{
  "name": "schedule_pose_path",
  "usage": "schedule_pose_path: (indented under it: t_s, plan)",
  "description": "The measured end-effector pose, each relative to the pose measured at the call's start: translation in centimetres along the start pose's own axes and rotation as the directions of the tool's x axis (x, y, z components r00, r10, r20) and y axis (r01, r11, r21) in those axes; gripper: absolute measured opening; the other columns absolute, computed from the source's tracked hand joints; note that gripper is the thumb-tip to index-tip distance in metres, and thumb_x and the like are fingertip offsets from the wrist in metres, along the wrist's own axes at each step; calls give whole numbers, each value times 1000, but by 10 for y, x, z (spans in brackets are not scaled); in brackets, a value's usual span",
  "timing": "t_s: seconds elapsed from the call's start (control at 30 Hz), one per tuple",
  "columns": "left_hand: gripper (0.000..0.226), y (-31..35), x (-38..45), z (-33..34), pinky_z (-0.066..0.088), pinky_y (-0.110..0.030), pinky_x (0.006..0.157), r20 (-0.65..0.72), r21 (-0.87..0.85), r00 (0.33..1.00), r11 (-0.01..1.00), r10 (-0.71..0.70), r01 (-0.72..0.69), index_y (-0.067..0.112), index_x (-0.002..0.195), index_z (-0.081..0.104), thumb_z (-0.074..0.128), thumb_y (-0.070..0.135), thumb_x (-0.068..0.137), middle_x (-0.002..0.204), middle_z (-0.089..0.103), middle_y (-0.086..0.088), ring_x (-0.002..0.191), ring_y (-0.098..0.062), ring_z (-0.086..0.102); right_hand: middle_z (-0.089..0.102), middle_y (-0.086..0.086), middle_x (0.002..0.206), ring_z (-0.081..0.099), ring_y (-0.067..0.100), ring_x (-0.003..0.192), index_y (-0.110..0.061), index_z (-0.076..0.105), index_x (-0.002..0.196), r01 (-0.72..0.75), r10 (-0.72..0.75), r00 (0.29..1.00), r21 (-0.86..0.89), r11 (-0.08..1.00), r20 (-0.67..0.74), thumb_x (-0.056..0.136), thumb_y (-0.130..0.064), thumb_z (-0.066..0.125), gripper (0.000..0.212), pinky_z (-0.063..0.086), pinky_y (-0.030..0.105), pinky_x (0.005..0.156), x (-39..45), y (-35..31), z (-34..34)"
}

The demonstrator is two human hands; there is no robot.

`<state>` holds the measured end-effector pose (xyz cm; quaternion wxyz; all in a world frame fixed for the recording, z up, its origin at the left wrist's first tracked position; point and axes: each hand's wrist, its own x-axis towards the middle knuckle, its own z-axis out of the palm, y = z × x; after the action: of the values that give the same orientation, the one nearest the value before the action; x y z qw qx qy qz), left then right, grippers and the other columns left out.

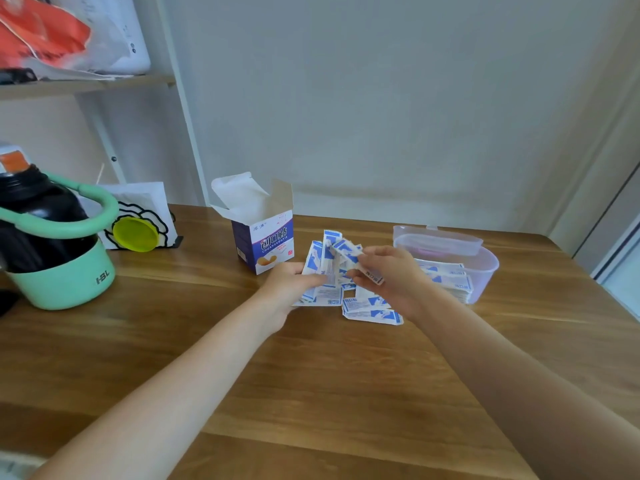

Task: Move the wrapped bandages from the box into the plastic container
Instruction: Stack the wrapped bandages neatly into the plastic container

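Blue-and-white bandages (pixel 327 268) sit bunched in both hands, left hand (pixel 294 282) and right hand (pixel 388 271), mid-frame; loose ones could slip onto the table (pixel 311 375).

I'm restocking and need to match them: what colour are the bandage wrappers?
White with blue print, clearest in the head view on the wrapped bandages lying on the wooden table.

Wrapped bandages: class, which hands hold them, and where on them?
Both. The left hand grips a fanned bunch of wrapped bandages at their lower ends; the right hand pinches one bandage near its middle.
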<state>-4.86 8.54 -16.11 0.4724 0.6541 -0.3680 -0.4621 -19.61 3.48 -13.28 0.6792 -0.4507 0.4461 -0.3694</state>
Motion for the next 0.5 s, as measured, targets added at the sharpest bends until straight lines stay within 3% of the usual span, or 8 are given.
schedule_pose_path:
  t_s: [0.07, 0.17, 0.23, 0.3, 0.4, 0.5]
  plan:
    - [10, 0, 0, 4, 52, -33, 85, 20, -20, 1000, 1000, -17, 17, 19, 87, 65, 68, 11, 83, 98, 70, -5, 89, -19, 67, 56, 17, 99, 58, 20, 77, -2, 51, 116, -29, 28, 999, -41, 999, -28, 94, -2, 48, 22, 55, 30, 74, 4, 6, 5]
    - [24, -1, 0, 8, 52, -40, 92, 43, 14, 999, 1000, -25, 24, 15, 102, 66, 73, 15, 78, 102, 71, -7, 96, -23, 67, 61, 11, 108, 58, 18, 88, -4, 53, 124, 14, -13, 1000, -230, 973, 5, 96, -9, 47, 29, 53, 31, 78, 7, 12, 13]
    - [29, -1, 1, 8, 52, -40, 92, 85, 14, 996, 1000, -26, 25, 11, 109, 65, 70, 14, 81, 105, 70, -9, 98, -24, 67, 63, 8, 106, 58, 16, 82, -7, 57, 118, 55, -54, 998, -321, 945, 11, 95, -11, 49, 25, 49, 24, 65, 8, 12, 17]
    - [23, 0, 1, 8, 54, -38, 87, 133, -28, 991, 999, -33, 37, 10, 110, 63, 63, 16, 87, 106, 70, -11, 98, -24, 66, 63, 3, 93, 57, 12, 73, -10, 60, 106, 69, -82, 996, -373, 925, -18, 94, -13, 51, 16, 44, 20, 58, 8, 10, 17]
    - [17, 2, 3, 3, 55, -36, 81, 150, -58, 988, 998, -31, 40, 11, 107, 64, 56, 16, 92, 104, 70, -10, 97, -22, 66, 59, -2, 76, 55, 9, 65, -13, 56, 87, 95, -126, 991, -404, 910, -50, 95, -18, 49, 12, 44, 20, 58, 9, 6, 13]
    - [27, 1, 8, -2, 54, -37, 86, 100, -19, 994, 999, -43, 45, 10, 115, 62, 61, 16, 89, 108, 69, -9, 99, -23, 66, 60, 0, 79, 56, 11, 70, -19, 51, 78, 110, -157, 983, -381, 918, -97, 95, -18, 49, 18, 43, 20, 58, 11, 3, 7]
